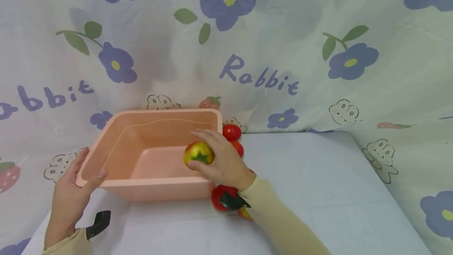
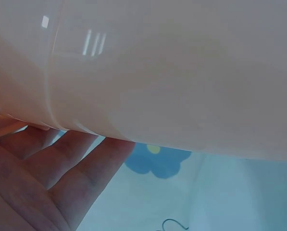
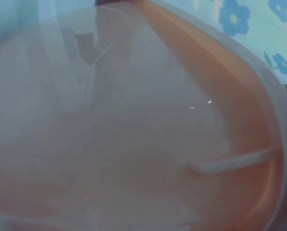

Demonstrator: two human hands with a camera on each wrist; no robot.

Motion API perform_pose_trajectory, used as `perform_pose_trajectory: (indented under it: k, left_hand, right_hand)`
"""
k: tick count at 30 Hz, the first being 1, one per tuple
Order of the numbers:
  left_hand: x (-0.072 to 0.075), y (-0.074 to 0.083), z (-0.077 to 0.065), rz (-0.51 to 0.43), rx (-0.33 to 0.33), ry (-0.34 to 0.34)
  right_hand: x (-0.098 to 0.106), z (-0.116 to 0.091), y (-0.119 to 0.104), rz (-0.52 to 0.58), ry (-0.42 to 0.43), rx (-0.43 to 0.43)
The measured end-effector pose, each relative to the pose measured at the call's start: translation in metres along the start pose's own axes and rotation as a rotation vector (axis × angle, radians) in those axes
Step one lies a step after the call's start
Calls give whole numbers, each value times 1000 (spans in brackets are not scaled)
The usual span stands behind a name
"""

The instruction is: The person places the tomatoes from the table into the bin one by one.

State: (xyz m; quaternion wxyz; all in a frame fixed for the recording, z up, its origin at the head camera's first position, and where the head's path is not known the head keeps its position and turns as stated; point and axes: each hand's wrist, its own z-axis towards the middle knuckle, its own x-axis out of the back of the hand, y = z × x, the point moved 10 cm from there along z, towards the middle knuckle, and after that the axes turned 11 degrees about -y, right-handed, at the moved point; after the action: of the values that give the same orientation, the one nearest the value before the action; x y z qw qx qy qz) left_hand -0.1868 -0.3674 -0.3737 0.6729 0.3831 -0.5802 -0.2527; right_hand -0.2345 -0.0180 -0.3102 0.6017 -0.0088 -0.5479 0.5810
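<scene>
A pink plastic basin [image 1: 170, 190] stands on the table, its open top facing me. My left hand [image 1: 72, 192] grips its left near corner, the thumb over the rim and the fingers along the outer side. In the left wrist view, the fingers [image 2: 85, 168] lie against the smooth outer wall. Over the basin's right part, my right hand [image 1: 223, 160] holds a yellow and red tomato [image 1: 198, 154] with a green star-shaped top, between thumb and fingers. The right wrist view is filled by the basin wall [image 3: 133, 120]; hand and tomato are out of sight there.
Beside the basin's right wall are several more tomatoes: a red one [image 1: 231, 132] at the back, another red one [image 1: 238, 148] before it, and a red one [image 1: 220, 198] and a yellowish one [image 1: 245, 213] near my right wrist. White table surface [image 1: 311, 184] extends rightward; a patterned cloth [image 1: 283, 42] hangs behind.
</scene>
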Motion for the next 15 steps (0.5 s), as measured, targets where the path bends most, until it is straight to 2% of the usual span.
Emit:
perform_pose_trajectory:
  k: [5,15]
  left_hand:
    - [1,-1,0,-10,2,0]
    - [1,1,0,4,17,-1]
  right_hand:
    - [3,-2,-2,-56,8,10]
    - [25,-16,14,-9,78,-36]
